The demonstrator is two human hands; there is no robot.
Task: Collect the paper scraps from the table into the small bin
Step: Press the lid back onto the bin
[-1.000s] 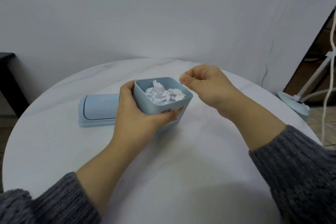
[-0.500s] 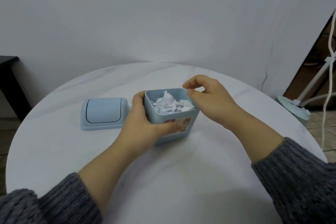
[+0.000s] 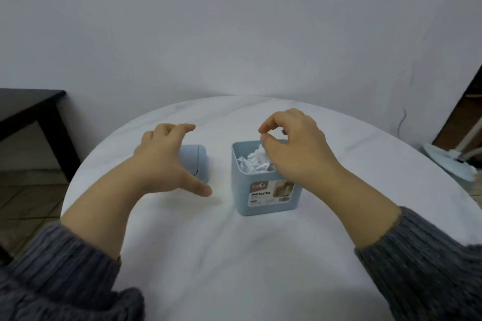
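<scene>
The left hand (image 3: 167, 159) hangs spread open over the bin's blue lid (image 3: 194, 161) on the white worktop (image 3: 234, 255). Right of it stands the small bin (image 3: 263, 190), upright, filled with paper scraps (image 3: 257, 163). The right hand (image 3: 294, 146) hovers over its rim, fingertips (image 3: 263, 130) pinched; what that grip holds, I cannot tell.

Round white table (image 3: 234, 255), one.
Small pale-blue bin (image 3: 263, 193), upright, lidless, labelled front; white paper scraps (image 3: 257, 163) heaped inside to near the rim.
Blue lid (image 3: 194, 161), flat on the table, left of bin, apart from it.
Left hand (image 3: 167, 161), spread open over the lid.
Right hand (image 3: 294, 148), fingertips pinched together above the scraps.
Grey knitted sleeves (image 3: 422, 268), both forearms.
Dark side table (image 3: 31, 107), far left.
</scene>
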